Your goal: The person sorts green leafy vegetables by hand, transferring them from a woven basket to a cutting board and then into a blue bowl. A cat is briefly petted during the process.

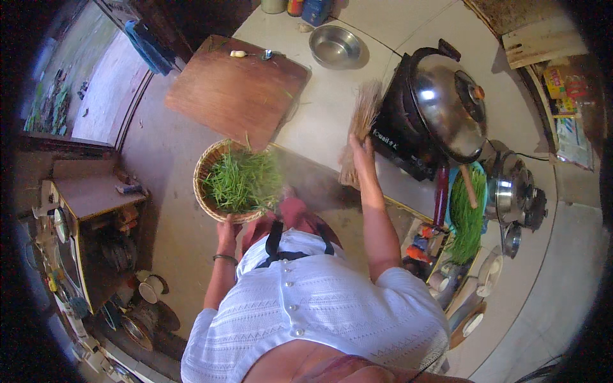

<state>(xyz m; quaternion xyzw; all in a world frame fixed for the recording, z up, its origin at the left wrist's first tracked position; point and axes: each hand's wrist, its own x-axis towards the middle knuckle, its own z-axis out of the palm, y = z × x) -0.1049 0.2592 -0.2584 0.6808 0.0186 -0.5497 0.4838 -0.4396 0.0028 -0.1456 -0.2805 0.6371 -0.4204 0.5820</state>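
My left hand [229, 234] grips the near rim of a round woven basket [205, 165], which holds a heap of cut green stalks [239, 182]. The basket is just off the near edge of a wooden cutting board [239, 86]. On the board's far side lie a small pale piece [237, 53] and a small shiny metal item [267, 54]. My right hand [362, 148] is closed around a bundle of dry straw-like bristles, apparently a hand brush [366, 107], at the counter edge beside the black cooker. The brush's lower end is partly hidden by my hand.
A lidded wok [445, 100] sits on a black electric cooker [395, 129] to the right. Beyond the brush stands a metal bowl [335, 47]. Long green stalks [467, 220] lie in a light-blue container by metal pots [510, 186]. A cabinet [96, 191] stands at left.
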